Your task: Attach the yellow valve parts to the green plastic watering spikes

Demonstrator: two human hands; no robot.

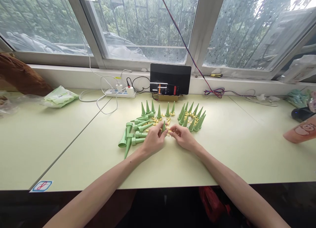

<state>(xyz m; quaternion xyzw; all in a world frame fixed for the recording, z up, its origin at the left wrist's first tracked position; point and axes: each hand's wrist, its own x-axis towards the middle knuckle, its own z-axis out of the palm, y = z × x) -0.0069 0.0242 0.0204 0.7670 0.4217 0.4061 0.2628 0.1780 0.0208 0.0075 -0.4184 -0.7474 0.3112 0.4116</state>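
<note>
My left hand point(154, 139) is closed round a green plastic watering spike point(164, 126), its tip pointing up. Close by on the right, my right hand point(184, 136) has its fingers pinched at a small yellow peg point(169, 130), beside that spike. Other yellow pegs point(168, 120) lie scattered just beyond the fingers. To the left of my hands, several green spikes with caps point(144, 126) lie on their sides in a loose pile. A row of green cones point(159, 112) stands upright behind, and another upright group point(197, 121) rings more yellow pegs at the right.
A dark tablet point(170, 76) leans at the back of the pale table point(98, 159), with a phone timer point(168, 89) before it. A power strip point(120, 93) with cables, a wipes pack point(60, 97), bundled wires point(217, 92) and a pink cup point(301, 129) are around.
</note>
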